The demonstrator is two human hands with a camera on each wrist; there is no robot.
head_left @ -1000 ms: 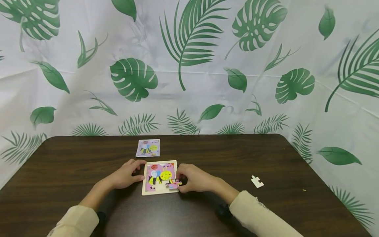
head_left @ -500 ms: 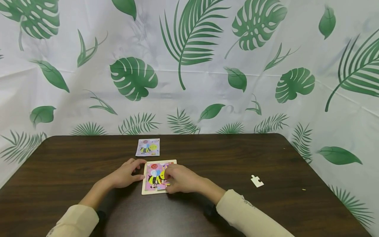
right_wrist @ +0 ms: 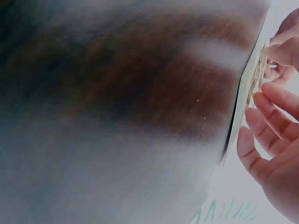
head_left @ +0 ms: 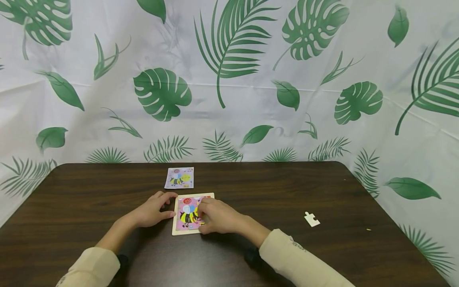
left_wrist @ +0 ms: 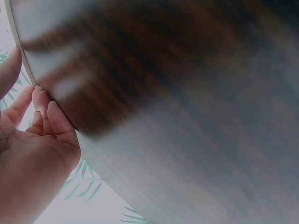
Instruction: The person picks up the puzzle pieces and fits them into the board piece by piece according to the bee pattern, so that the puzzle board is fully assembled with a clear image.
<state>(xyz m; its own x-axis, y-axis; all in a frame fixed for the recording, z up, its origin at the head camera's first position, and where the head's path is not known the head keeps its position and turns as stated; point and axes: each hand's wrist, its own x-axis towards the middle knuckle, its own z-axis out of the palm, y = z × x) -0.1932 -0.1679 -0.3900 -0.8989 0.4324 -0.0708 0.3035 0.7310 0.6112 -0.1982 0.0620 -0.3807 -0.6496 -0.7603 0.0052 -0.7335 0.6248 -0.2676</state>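
Observation:
A square wooden puzzle tray [head_left: 183, 232] with a bee picture on pink lies on the table in the head view. My left hand [head_left: 152, 212] rests at its left side, thumb and index finger spread along the rim. In the left wrist view, the fingertips touch the tray's pale edge [left_wrist: 17, 42]. Over the right half of the tray, my right hand [head_left: 223, 217] pinches a puzzle piece [head_left: 195, 227] down at the bottom of the picture. The hand covers much of that piece and the bee's head. The right wrist view shows curved fingers [right_wrist: 271, 123] beside the tray's side.
Behind the tray lies a square picture card [head_left: 179, 178] with the same bee. A loose puzzle piece [head_left: 311, 219], pale side up, lies to the right on the dark wooden table [head_left: 258, 187]. A leaf-patterned sheet [head_left: 247, 119] hangs beyond the table's back edge.
My right hand has moved left with the puzzle piece, from the tray's right edge to over the picture, and the piece now lies lower among the others. The left hand stays put.

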